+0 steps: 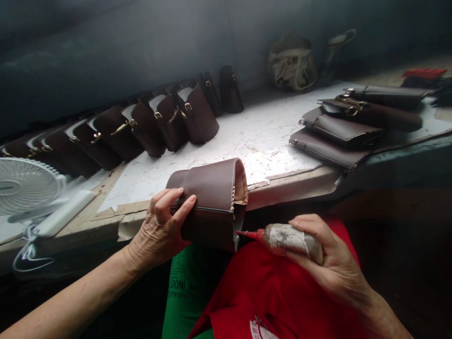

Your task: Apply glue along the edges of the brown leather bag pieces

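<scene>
Grips grained brown cylinder (210, 190) in half-curled left hand (162, 225), red-nozzled bottle (290, 239) in curled right hand (335, 261), near scuffed worktop (261, 146).

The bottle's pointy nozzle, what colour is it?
The nozzle is red, best seen in the head view.

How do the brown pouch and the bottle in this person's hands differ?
The pouch is dark brown; the bottle is pale with a red nozzle. The pouch is larger than the bottle. The pouch gapes at one end; the bottle narrows at its nozzle. Both are held sideways, in the left hand and right hand respectively.
</scene>
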Available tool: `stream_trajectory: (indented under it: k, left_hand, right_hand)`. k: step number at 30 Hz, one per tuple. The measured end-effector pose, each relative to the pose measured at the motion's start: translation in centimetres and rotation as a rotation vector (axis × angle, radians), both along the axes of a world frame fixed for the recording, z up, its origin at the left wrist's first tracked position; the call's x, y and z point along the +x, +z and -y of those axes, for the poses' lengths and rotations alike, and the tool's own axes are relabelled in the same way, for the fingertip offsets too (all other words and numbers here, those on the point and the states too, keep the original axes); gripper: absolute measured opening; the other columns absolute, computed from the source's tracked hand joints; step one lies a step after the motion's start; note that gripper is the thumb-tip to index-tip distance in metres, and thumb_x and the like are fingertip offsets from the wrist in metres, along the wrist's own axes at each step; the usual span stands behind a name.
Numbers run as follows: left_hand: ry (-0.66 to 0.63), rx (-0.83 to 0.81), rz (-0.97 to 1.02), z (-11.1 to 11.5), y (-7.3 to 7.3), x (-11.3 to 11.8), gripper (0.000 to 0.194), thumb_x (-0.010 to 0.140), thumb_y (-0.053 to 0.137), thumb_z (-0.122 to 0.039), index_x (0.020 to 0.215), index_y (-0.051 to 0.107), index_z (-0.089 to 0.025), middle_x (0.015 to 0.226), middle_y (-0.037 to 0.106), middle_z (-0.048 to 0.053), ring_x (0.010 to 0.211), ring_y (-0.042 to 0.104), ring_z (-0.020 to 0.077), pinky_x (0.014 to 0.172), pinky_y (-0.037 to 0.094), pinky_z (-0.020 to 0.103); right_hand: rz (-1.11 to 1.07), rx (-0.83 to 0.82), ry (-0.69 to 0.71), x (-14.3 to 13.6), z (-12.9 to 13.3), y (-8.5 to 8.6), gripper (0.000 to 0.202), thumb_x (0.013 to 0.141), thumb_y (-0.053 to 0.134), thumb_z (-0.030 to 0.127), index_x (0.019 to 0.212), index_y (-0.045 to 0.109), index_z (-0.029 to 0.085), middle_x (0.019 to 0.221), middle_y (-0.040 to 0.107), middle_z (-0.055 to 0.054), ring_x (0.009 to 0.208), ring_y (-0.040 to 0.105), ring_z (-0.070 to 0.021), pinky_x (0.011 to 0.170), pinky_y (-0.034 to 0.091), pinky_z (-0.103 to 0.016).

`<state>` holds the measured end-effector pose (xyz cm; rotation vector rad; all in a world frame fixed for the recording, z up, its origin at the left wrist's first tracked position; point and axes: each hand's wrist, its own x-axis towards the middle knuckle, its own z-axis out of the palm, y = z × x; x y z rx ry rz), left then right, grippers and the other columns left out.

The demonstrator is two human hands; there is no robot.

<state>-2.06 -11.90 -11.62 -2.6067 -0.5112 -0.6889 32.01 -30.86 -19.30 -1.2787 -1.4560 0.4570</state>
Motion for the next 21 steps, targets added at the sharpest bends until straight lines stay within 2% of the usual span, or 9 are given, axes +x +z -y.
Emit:
stream_trajectory:
  k: [3, 6, 9, 13, 16, 19, 21]
  left_hand:
    - [0.013, 0.006, 0.039, -0.2, -0.6, -0.4, 0.094, 0.087, 0.080, -0.033, 0.167, 0.033, -0.019, 0.148, 0.043, 0.023, 0.134, 0.053, 0.0454, 0.106, 0.060, 0.067]
    - [0.012, 0.016, 0.080, -0.2, -1.2, -0.8, 0.097, 0.085, 0.083, -0.038, 0.166, 0.033, -0.020, 0.148, 0.044, 0.022, 0.134, 0.055, 0.0446, 0.107, 0.060, 0.066]
    - [0.006, 0.031, 0.118, -0.1, -1.6, -1.1, 0.097, 0.082, 0.087, -0.032, 0.163, 0.035, -0.022, 0.148, 0.044, 0.019, 0.134, 0.057, 0.0419, 0.108, 0.061, 0.063]
    - [0.015, 0.071, 0.154, 0.3, -2.2, -1.2, 0.096, 0.078, 0.089, -0.025, 0.159, 0.039, -0.020, 0.144, 0.044, 0.020, 0.130, 0.059, 0.0400, 0.103, 0.065, 0.059]
    - [0.025, 0.104, 0.180, 0.5, -2.8, -1.4, 0.091, 0.077, 0.089, -0.024, 0.155, 0.042, -0.026, 0.139, 0.047, 0.017, 0.126, 0.062, 0.0384, 0.099, 0.068, 0.058]
    - [0.046, 0.116, 0.227, 0.7, -3.6, -1.6, 0.091, 0.081, 0.086, -0.026, 0.159, 0.039, -0.028, 0.136, 0.047, 0.017, 0.126, 0.061, 0.0387, 0.098, 0.068, 0.059]
    - [0.053, 0.118, 0.260, 0.9, -4.2, -1.8, 0.093, 0.086, 0.081, -0.023, 0.166, 0.034, -0.026, 0.137, 0.045, 0.019, 0.128, 0.059, 0.0392, 0.099, 0.067, 0.060]
  right_hand:
    - [-0.003, -0.021, -0.029, 0.0, 0.0, -0.1, 0.035, 0.100, 0.079, 0.031, 0.130, 0.062, 0.031, 0.120, 0.064, -0.005, 0.098, 0.073, -0.0153, 0.080, 0.060, -0.019]
    - [-0.058, -0.044, 0.022, 0.2, 0.1, -0.4, 0.037, 0.100, 0.079, 0.030, 0.132, 0.062, 0.032, 0.124, 0.064, -0.005, 0.104, 0.073, -0.0171, 0.082, 0.061, -0.021]
    - [-0.099, -0.056, 0.055, 0.3, 0.1, -0.6, 0.037, 0.100, 0.078, 0.030, 0.134, 0.062, 0.033, 0.127, 0.063, -0.006, 0.107, 0.073, -0.0187, 0.083, 0.062, -0.023]
    - [-0.046, -0.028, -0.037, 0.3, 0.0, -0.4, 0.036, 0.099, 0.080, 0.030, 0.131, 0.063, 0.031, 0.122, 0.064, -0.005, 0.100, 0.072, -0.0159, 0.083, 0.060, -0.020]
    - [-0.045, -0.054, 0.001, 0.3, 0.3, 0.0, 0.034, 0.100, 0.080, 0.031, 0.129, 0.063, 0.032, 0.121, 0.065, -0.005, 0.102, 0.073, -0.0165, 0.083, 0.060, -0.020]
    - [-0.082, -0.064, 0.068, 0.2, 0.5, 0.1, 0.034, 0.101, 0.078, 0.031, 0.131, 0.062, 0.033, 0.122, 0.066, -0.005, 0.108, 0.073, -0.0176, 0.086, 0.061, -0.020]
    - [-0.108, -0.053, 0.048, 0.1, 0.5, 0.0, 0.036, 0.100, 0.078, 0.029, 0.133, 0.062, 0.033, 0.124, 0.065, -0.005, 0.109, 0.072, -0.0170, 0.088, 0.060, -0.019]
